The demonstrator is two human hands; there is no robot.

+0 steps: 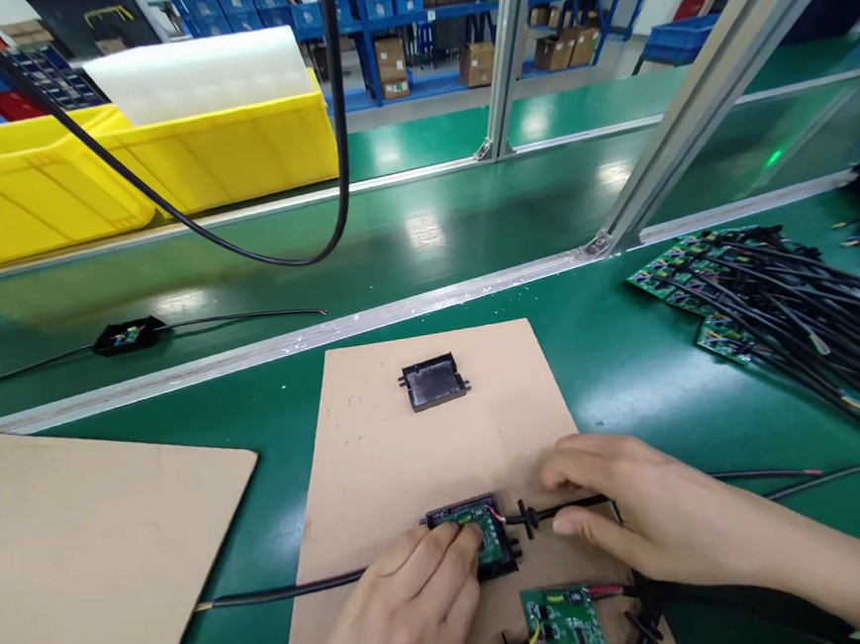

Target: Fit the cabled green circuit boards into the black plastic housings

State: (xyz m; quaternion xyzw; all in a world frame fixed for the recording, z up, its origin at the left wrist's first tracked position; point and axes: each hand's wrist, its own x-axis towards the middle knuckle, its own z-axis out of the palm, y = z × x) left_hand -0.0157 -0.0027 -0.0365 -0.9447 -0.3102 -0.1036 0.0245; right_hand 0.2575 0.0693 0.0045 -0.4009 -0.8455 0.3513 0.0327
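On the brown board (381,455), the left hand (408,611) presses fingertips onto the green circuit board (484,536) seated in a black housing (512,554), while at its 3 o'clock the right hand (623,505) pinches, seemingly, the black cable (564,506) leaving it.

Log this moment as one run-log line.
left hand: pressing green circuit board in black plastic housing | right hand: pinching black cable beside housing | loose black lid: apart, on brown cardboard sheet

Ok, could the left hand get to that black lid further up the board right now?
Probably yes. The left hand is pressing on the circuit board in the black housing, and the bare brown board between it and the black lid has nothing in the way; it would have to let go first.
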